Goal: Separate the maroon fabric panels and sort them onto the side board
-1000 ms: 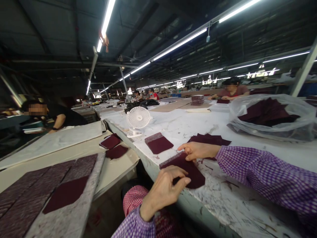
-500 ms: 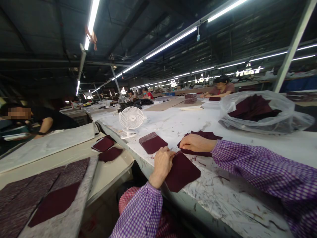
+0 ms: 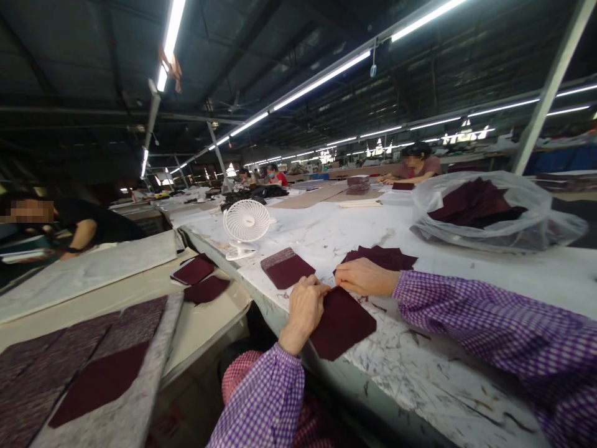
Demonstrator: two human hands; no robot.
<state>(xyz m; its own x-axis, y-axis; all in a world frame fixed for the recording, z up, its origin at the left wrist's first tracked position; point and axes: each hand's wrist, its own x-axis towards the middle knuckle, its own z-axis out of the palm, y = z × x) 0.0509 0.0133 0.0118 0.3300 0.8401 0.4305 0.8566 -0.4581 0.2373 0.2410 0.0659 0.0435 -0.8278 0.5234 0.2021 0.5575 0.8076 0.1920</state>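
A dark maroon fabric piece (image 3: pixel 344 322) lies at the near edge of the white worktable (image 3: pixel 448 367). My left hand (image 3: pixel 303 310) pinches its upper left corner, fingers curled shut on the cloth. My right hand (image 3: pixel 365 277) rests on the top edge of the same piece, fingers together and pressing it down. Just behind my right hand is a loose pile of maroon pieces (image 3: pixel 382 256). Another single maroon piece (image 3: pixel 286 269) lies to the left, beyond my left hand.
A small white fan (image 3: pixel 246 223) stands on the table behind the pieces. A clear plastic bag of maroon pieces (image 3: pixel 489 211) sits at the right. A lower table on the left (image 3: pixel 205 323) carries more maroon pieces and a board. Other people work at tables beyond.
My left hand moved from the piece's near edge up to its top left corner. My right hand slid from the pile onto the piece's top edge.
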